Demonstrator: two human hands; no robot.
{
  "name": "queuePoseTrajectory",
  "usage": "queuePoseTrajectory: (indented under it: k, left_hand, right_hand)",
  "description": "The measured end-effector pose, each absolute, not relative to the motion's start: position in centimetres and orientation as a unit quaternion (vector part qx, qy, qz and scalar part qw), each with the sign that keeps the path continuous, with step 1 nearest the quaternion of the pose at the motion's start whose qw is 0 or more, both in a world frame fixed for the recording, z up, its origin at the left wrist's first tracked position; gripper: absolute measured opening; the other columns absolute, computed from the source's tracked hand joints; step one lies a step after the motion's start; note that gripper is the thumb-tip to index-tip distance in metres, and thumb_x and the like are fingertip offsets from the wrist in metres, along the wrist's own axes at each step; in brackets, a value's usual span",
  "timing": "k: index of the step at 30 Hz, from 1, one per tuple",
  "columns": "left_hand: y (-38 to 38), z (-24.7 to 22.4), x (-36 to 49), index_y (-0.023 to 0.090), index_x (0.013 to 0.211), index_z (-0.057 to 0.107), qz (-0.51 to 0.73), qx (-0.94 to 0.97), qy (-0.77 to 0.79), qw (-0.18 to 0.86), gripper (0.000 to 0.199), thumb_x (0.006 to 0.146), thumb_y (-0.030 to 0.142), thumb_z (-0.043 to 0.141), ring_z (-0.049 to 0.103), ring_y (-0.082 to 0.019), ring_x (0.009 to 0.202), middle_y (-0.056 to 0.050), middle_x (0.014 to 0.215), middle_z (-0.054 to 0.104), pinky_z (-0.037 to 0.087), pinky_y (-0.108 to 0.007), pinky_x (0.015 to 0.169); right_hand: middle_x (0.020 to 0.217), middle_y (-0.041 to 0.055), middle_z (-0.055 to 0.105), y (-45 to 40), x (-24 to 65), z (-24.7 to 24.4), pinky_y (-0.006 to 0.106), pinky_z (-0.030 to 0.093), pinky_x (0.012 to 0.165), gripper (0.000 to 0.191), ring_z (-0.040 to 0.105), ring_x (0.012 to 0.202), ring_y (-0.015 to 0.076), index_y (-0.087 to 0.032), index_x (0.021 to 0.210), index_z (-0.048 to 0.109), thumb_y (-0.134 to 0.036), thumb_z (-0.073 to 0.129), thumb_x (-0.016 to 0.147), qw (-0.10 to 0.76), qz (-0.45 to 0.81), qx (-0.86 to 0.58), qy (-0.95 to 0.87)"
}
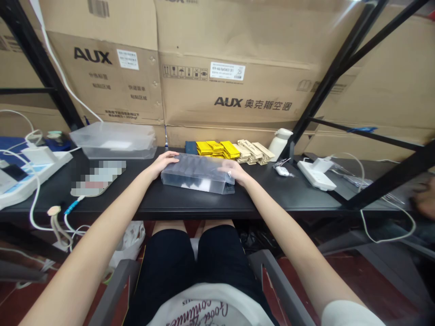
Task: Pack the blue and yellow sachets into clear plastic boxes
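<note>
Both arms (pixel 108 226) reach forward, left grip (pixel 163 163) and right grip (pixel 236 171) apart, fingers (pixel 171 155) bent.

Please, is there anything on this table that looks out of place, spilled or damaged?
I see no spill or obvious damage. The white cable at right looks untidy: it droops in a loose loop below the edge of the black table. The beige packets also lie unevenly stacked.

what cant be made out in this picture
In the head view:
Inside of the plastic box: blurred by cloudy plastic.
Screen of the phone: covered by pixel blocks.
Print on the yellow packets: too small.
Dark shape at right: blurred, cut off by the edge.
</note>
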State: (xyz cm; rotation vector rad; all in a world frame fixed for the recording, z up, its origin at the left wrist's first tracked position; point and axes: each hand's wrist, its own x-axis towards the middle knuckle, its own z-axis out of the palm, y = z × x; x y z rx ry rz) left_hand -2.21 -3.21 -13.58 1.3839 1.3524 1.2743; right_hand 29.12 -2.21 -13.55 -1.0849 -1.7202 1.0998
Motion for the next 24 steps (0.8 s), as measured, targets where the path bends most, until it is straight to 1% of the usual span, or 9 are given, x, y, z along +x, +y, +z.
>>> queuePoseTrajectory:
  k: [3,6,8,11,14,17,20,24]
  left_hand:
    - [-3.2,-13.6,-2.2,0.022,0.091,0.070,0.507,0.545,0.536,0.398,0.039,0.053,0.033,0.077,0.065,-0.027,0.099,-0.005,0.104,0.071,0.050,-0.035,0.082]
    - [-3.3,-13.5,-2.1,0.023,0.090,0.070,0.510,0.543,0.537,0.396,0.039,0.053,0.033,0.077,0.065,-0.027,0.099,-0.005,0.104,0.071,0.050,-0.035,0.082]
    - [-3.4,-13.5,-2.0,0.023,0.090,0.071,0.511,0.542,0.539,0.393,0.038,0.053,0.033,0.077,0.065,-0.027,0.100,-0.005,0.104,0.071,0.050,-0.035,0.083]
    - [-3.4,-13.4,-2.0,0.023,0.088,0.071,0.511,0.542,0.542,0.390,0.037,0.053,0.032,0.077,0.064,-0.027,0.100,-0.005,0.103,0.071,0.050,-0.035,0.083]
    - [-3.2,-13.4,-2.2,0.022,0.088,0.071,0.513,0.537,0.544,0.389,0.035,0.054,0.031,0.076,0.065,-0.027,0.098,-0.004,0.101,0.071,0.050,-0.034,0.082]
    - [-2.9,-13.5,-2.4,0.021,0.088,0.070,0.517,0.529,0.548,0.390,0.033,0.056,0.030,0.073,0.066,-0.026,0.094,-0.004,0.100,0.071,0.051,-0.035,0.080]
    - [-2.7,-13.5,-2.5,0.021,0.088,0.070,0.522,0.522,0.551,0.388,0.033,0.056,0.029,0.072,0.066,-0.026,0.093,-0.004,0.098,0.072,0.051,-0.034,0.079]
    - [-2.7,-13.5,-2.6,0.021,0.089,0.070,0.527,0.519,0.550,0.388,0.034,0.055,0.029,0.073,0.066,-0.026,0.096,-0.005,0.099,0.072,0.050,-0.034,0.081]
  right_hand:
    - [0.069,-0.0012,0.061,-2.3,29.2,-13.5,0.036,0.049,0.080,0.032,0.060,0.077,0.0181,-0.019,0.064,0.059,-0.040,0.082,0.060,0.412,0.449,-0.429,-0.667]
    - [0.092,0.0044,0.071,-2.8,29.4,-13.0,0.039,0.050,0.091,0.033,0.064,0.092,0.0208,-0.018,0.082,0.070,-0.040,0.083,0.060,0.391,0.489,-0.410,-0.663]
    - [0.106,0.0064,0.072,-3.3,29.5,-12.6,0.039,0.049,0.097,0.037,0.064,0.100,0.0215,-0.019,0.091,0.073,-0.035,0.083,0.060,0.371,0.520,-0.394,-0.661]
    - [0.117,0.0067,0.070,-3.6,29.8,-12.1,0.039,0.048,0.100,0.037,0.064,0.106,0.0220,-0.020,0.096,0.074,-0.029,0.083,0.061,0.350,0.554,-0.375,-0.655]
    - [0.120,0.0050,0.069,-3.4,30.1,-12.2,0.037,0.050,0.099,0.044,0.065,0.108,0.0219,-0.022,0.104,0.073,-0.024,0.082,0.061,0.334,0.597,-0.350,-0.640]
    - [0.119,0.0050,0.070,-2.9,30.3,-12.6,0.034,0.054,0.094,0.049,0.067,0.105,0.0217,-0.022,0.108,0.071,-0.019,0.082,0.060,0.328,0.642,-0.317,-0.616]
    - [0.116,0.0039,0.071,-2.8,30.3,-12.8,0.031,0.055,0.090,0.054,0.068,0.102,0.0209,-0.023,0.109,0.070,-0.015,0.082,0.056,0.330,0.654,-0.302,-0.610]
    - [0.118,0.0020,0.070,-3.3,30.0,-12.5,0.029,0.055,0.091,0.063,0.066,0.107,0.0208,-0.026,0.113,0.068,-0.008,0.082,0.054,0.332,0.659,-0.296,-0.607]
